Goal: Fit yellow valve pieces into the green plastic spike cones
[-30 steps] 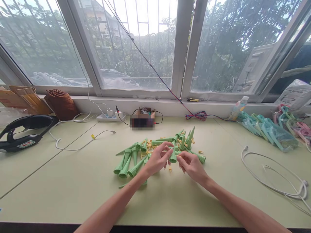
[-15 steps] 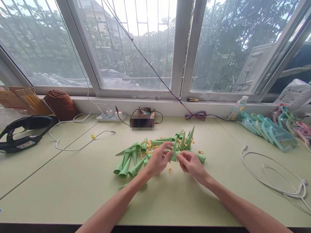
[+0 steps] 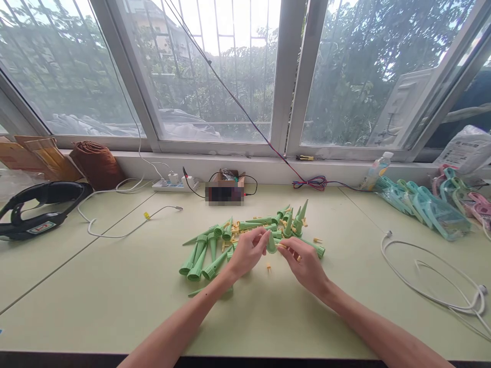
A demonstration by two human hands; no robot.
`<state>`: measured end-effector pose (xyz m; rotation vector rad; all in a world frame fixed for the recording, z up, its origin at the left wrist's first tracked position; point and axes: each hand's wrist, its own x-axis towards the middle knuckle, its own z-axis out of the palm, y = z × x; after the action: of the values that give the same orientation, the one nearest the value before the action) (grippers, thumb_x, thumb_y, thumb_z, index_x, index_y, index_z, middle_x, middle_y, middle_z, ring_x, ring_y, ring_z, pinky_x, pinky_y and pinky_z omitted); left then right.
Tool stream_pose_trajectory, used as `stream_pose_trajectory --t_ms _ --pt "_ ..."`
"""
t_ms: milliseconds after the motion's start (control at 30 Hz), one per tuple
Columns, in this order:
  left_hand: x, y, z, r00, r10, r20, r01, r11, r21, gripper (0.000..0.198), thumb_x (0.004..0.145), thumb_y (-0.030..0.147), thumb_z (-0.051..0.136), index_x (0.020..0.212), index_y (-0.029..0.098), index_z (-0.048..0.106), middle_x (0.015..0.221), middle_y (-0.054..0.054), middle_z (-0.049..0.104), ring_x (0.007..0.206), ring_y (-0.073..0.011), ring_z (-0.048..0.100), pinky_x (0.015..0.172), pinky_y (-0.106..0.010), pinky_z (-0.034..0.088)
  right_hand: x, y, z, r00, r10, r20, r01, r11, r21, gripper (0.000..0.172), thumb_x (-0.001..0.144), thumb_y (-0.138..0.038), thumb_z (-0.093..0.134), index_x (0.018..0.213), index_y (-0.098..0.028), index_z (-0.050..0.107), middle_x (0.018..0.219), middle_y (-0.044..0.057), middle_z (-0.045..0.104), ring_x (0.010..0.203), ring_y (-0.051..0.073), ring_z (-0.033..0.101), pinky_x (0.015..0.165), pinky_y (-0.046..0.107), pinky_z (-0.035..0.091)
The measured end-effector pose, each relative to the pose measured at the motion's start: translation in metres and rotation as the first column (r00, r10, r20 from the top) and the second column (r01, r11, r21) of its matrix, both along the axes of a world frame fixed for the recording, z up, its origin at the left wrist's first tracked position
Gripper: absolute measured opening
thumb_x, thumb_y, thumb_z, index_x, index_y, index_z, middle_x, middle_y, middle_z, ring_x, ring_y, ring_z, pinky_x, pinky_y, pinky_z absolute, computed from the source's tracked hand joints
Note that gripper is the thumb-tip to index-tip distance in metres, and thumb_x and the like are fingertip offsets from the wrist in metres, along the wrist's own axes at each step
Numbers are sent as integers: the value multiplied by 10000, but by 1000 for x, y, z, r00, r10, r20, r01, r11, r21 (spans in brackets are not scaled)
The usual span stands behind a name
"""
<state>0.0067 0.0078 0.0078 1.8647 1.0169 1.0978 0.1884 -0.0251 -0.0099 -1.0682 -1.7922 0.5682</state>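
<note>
My left hand [image 3: 248, 252] is closed around a green plastic watering spike [image 3: 271, 243], lifted above the near side of a loose pile. Just to its right, the fingertips of my right hand [image 3: 305, 260] pinch a small yellow plastic valve [image 3: 281, 246], close against the spike's wide end; whether it has entered the spike I cannot tell. Another small yellow valve [image 3: 268, 268] lies on the table below my hands. More green spikes [image 3: 197, 263] lie to the left, while several stand upright [image 3: 299, 217] behind my right hand. Yellow pieces are scattered among them, partly hidden by my hands.
The pale green table [image 3: 126, 301] runs up to the window ledge. A black headset [image 3: 42, 225] and white cable [image 3: 111, 236] are at left. At the back sit a power strip [image 3: 174, 187] and small box [image 3: 240, 180]. Bagged clips [image 3: 433, 207] and a coiled cable [image 3: 441, 301] lie right.
The green spike in my left hand has tipped from upright to leaning, its wide end turned toward me and my right hand. The right hand keeps its pinch beside it.
</note>
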Motion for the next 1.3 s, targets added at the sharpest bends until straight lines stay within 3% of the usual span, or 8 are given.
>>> stream_pose_trajectory --t_ms 433,800,1033,1300 --pt "-1 -2 1 997 4 -75 -6 1000 -22 355 959 511 474 913 184 602 607 28 582 424 -100 521 461 -212 451 2 3 -6 999 -48 2 48 999 -21 310 977 -461 508 845 -219 648 707 34 611 581 181 485 559 298 374" --pt "-1 -4 4 996 -26 -86 25 1000 -14 293 950 470 512 1005 195 596 707 19 596 483 -110 576 492 -219 460 2 2 -6 996 -64 57 68 995 -74 299 990 -401 492 778 -208 574 639 -1 513 556 150 402 546 281 333" --pt "-2 -3 2 996 -21 -83 20 1000 -19 282 909 444 585 1040 194 590 780 -5 638 510 -114 595 502 -231 501 1 3 -2 995 -35 -98 8 964 -267 360 955 -467 520 710 -205 536 584 -10 519 481 133 448 487 269 348" --pt "-1 -2 -1 996 -21 -85 24 999 25 280 876 368 639 1099 209 579 850 -9 639 532 -103 604 474 -208 498 3 7 1 941 10 -338 -183 855 -485 414 886 -539 612 682 -189 530 515 -52 474 410 92 425 415 224 316"
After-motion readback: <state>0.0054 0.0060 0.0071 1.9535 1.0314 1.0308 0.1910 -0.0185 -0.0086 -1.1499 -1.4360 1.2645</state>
